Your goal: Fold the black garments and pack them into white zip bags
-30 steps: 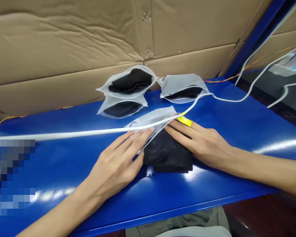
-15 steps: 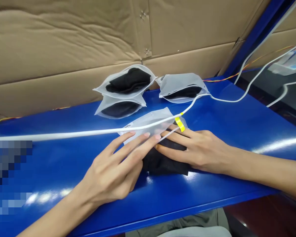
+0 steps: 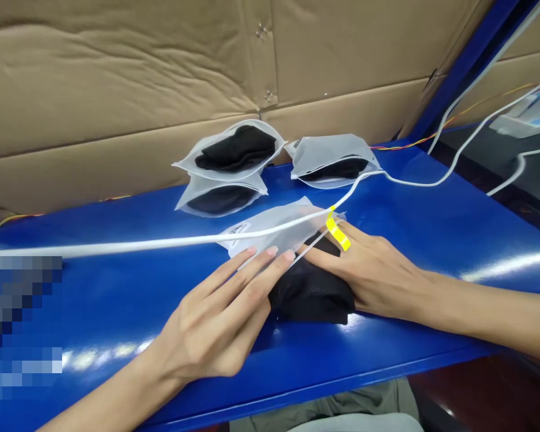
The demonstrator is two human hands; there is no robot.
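Observation:
My left hand (image 3: 216, 318) lies with its fingers stretched out, their tips resting on a frosted white zip bag (image 3: 270, 231). My right hand (image 3: 369, 270) rests flat on a folded black mesh garment (image 3: 310, 294), its fingers reaching under the bag's thin open edge. The garment sits partly at the bag's mouth, and the bag's lower part is hidden by my fingers. A yellow tag (image 3: 338, 234) lies across my right fingers. Behind them, several frosted bags holding black cloth (image 3: 236, 153) lie in a loose group.
A white cable (image 3: 117, 246) crosses the blue table (image 3: 94, 306) just above my hands, and a thin orange-yellow wire (image 3: 409, 142) runs along the back. Cardboard sheets (image 3: 117, 78) line the wall behind. A pixelated patch (image 3: 18, 318) covers the left side.
My left fingers have moved onto the bag and now point right. The black garment has shifted right, the bag's edge has lifted, and the yellow tag now lies further across my right fingers.

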